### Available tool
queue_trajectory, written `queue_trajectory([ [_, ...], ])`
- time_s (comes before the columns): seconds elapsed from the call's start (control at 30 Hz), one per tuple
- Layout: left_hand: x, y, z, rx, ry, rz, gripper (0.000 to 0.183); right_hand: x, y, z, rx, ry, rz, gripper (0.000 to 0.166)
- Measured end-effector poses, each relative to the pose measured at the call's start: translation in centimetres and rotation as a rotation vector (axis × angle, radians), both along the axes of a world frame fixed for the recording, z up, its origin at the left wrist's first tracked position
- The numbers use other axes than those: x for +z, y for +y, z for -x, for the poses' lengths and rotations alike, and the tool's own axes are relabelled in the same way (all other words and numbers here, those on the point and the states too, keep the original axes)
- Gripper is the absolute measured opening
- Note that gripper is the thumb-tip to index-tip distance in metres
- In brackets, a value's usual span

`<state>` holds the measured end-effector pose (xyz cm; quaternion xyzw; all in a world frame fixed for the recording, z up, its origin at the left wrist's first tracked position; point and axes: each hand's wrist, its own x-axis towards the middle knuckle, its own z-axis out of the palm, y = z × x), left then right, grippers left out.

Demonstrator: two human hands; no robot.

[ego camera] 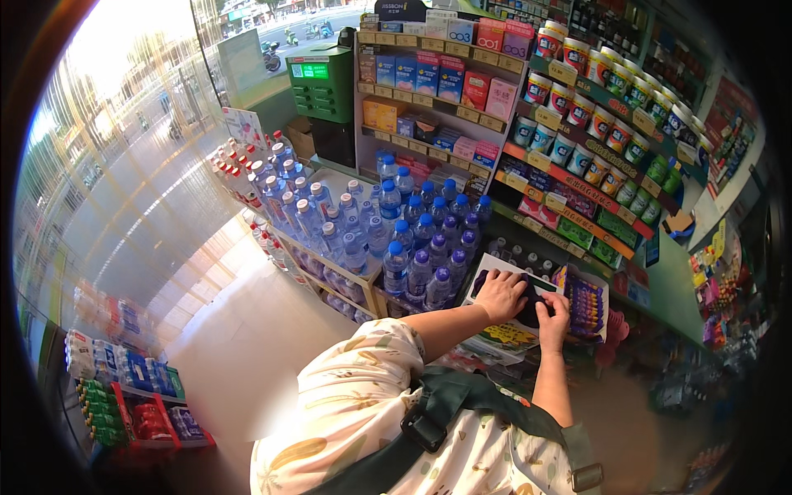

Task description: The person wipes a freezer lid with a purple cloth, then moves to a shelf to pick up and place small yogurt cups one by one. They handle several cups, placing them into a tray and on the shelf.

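Observation:
A dark, bunched cloth lies on a white printed box at the counter. My left hand rests on the cloth with its palm down and fingers spread forward. To its right, my right hand has thumb and fingers at the cloth's right edge; whether they pinch it is hard to tell. Right of my hands stands an open carton of purple-wrapped snacks. Below the cloth shows a yellow starburst print.
Plastic water bottles crowd the rack to the left. Ahead rise shelves of small boxes and tiered gum jars. A green power-bank cabinet stands by the window. Bottle packs sit at the lower left.

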<state>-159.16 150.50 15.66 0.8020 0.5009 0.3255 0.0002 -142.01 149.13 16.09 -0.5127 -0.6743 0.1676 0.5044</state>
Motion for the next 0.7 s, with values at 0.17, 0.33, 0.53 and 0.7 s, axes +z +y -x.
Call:
queue_trajectory([
  [0.17, 0.1, 0.0, -0.1, 0.001, 0.000, 0.036, 0.034, 1.1, 2.3, 1.8, -0.034, -0.089, -0.181, 0.028],
  [0.33, 0.2, -0.1, -0.2, -0.016, 0.000, 0.011, 0.029, -1.9, 2.7, 2.8, 0.019, -0.037, -0.070, 0.027],
  [0.53, -0.4, 0.4, 0.1, -0.015, -0.039, -0.038, 0.027, -2.2, 3.1, 2.9, 0.063, 0.016, -0.016, 0.026],
  [0.7, -0.4, 0.5, -0.2, -0.033, -0.039, -0.053, 0.026, -2.1, 2.9, 2.7, 0.048, 0.016, -0.036, 0.024],
])
